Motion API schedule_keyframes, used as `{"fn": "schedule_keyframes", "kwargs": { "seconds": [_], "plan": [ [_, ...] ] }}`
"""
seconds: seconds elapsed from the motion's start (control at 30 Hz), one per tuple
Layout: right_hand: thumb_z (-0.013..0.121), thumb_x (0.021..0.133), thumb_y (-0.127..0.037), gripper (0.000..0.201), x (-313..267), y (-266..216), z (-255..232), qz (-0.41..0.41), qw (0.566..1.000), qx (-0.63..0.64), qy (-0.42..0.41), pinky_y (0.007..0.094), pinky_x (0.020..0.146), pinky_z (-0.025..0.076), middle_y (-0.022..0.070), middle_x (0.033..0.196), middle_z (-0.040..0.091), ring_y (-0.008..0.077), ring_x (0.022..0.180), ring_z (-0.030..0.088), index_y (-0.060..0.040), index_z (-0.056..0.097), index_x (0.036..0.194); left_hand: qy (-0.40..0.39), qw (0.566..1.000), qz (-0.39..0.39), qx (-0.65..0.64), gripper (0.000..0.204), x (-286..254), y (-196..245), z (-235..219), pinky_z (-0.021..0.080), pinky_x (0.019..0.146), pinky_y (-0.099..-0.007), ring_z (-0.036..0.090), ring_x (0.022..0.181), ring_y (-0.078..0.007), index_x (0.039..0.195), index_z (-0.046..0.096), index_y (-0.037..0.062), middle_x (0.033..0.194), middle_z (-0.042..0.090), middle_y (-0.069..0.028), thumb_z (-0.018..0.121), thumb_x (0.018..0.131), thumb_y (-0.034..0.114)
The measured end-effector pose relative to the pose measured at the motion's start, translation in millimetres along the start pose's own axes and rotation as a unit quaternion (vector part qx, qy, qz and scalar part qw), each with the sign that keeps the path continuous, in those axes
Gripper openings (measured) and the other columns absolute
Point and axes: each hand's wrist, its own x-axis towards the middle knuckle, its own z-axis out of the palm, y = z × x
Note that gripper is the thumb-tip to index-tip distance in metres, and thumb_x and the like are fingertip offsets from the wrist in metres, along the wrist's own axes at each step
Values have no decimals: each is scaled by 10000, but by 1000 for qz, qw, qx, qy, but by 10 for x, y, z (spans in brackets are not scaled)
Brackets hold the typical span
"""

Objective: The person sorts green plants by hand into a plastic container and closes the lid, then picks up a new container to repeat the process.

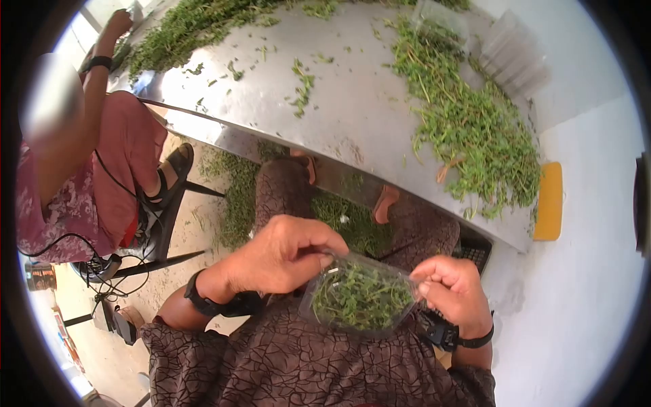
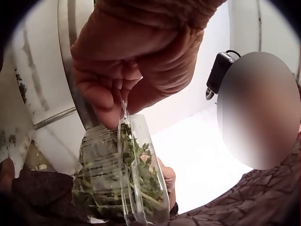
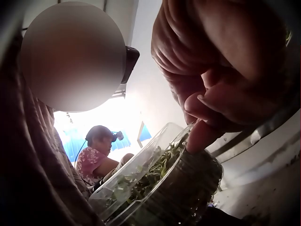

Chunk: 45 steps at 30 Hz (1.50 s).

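A clear plastic clamshell box (image 1: 363, 298) filled with green leafy sprigs (image 1: 359, 295) is held above the lap. My left hand (image 1: 288, 254) pinches its upper left corner between thumb and fingers. At the right end, the right hand (image 1: 451, 292) grips the edge the same way. In the left wrist view, the rims of the box (image 2: 124, 169) run together just beneath the left fingertips (image 2: 110, 117). Leaves press against the clear walls. From the right wrist, the thumb and fingers (image 3: 202, 134) pinch the rim of the tilted box (image 3: 160, 183).
A metal table (image 1: 359, 88) stands in front, with a heap of greens (image 1: 475, 129) at right and another pile (image 1: 183, 34) at back left. Clear empty boxes (image 1: 515, 54) and a yellow board (image 1: 549, 201) line the wall. Another person (image 1: 102, 156) sits at left.
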Motion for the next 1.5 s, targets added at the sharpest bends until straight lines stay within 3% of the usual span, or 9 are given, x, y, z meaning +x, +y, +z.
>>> {"fn": "schedule_keyframes", "kwargs": {
  "seconds": [0.1, 0.4, 0.77, 0.93, 1.03, 1.23, 1.37, 1.5],
  "plan": [
    [579, 850, 13, 139, 12, 66, -36, 1, 1000, -14, -8, 197, 535, 415, 36, 722, 650, 41, 605, 548, 35, 639, 974, 15, 999, 45, 14, 222, 24, -38, 7, 481, 614, -276, 624, 708, -124, 986, 687, -17, 824, 666, -82, 582, 790, -39],
    [587, 857, 14, 154, 41, 96, -54, 13, 999, 27, -17, 201, 510, 402, 58, 739, 667, 34, 582, 536, 59, 632, 998, -32, 998, 11, 51, 185, 57, -34, -43, 463, 560, -276, 604, 644, -104, 957, 684, -12, 745, 667, -68, 602, 796, 26],
    [546, 811, 48, 135, 96, 102, 22, -10, 1000, -6, -4, 211, 459, 312, -26, 610, 556, 4, 534, 437, 36, 632, 915, -36, 997, 30, 62, 164, 48, -95, -24, 467, 559, -281, 598, 620, -112, 923, 679, 2, 722, 660, -65, 601, 784, 40],
    [548, 797, 29, 114, 104, 178, 74, -37, 999, -24, 15, 221, 468, 328, -26, 600, 544, 13, 538, 440, 20, 632, 873, 9, 997, 33, 74, 151, 25, -132, 25, 465, 566, -270, 592, 636, -98, 915, 678, 7, 723, 651, -59, 592, 793, 26],
    [555, 784, 18, 99, 102, 77, 93, -24, 997, -72, 27, 230, 483, 351, -17, 599, 543, 24, 548, 452, 22, 632, 846, 5, 1000, -15, 12, 136, 12, -150, 36, 471, 592, -261, 592, 677, -86, 914, 674, 2, 752, 656, -37, 580, 816, 2],
    [527, 843, 26, 155, 97, 188, 65, -83, 995, -50, -2, 228, 517, 381, -3, 673, 578, 33, 584, 474, 18, 645, 943, -3, 990, -85, -114, 152, -35, -132, 60, 401, 558, -193, 527, 651, -24, 950, 674, -3, 788, 632, -7, 560, 855, -42],
    [531, 838, 31, 181, 77, 121, 57, -91, 995, -39, -5, 225, 517, 372, -4, 678, 575, 27, 590, 467, 18, 643, 980, 7, 993, -87, -74, 160, -29, -70, 49, 417, 585, -209, 507, 670, -38, 971, 667, -19, 761, 593, 8, 566, 846, -28],
    [539, 835, 39, 175, 52, 111, 56, -45, 998, -31, -21, 231, 500, 352, -11, 632, 551, 24, 564, 454, 33, 634, 981, 13, 999, -37, -30, 259, -18, -67, 65, 375, 565, -228, 490, 629, -65, 1012, 701, -4, 741, 546, -16, 551, 805, -47]
  ]
}}
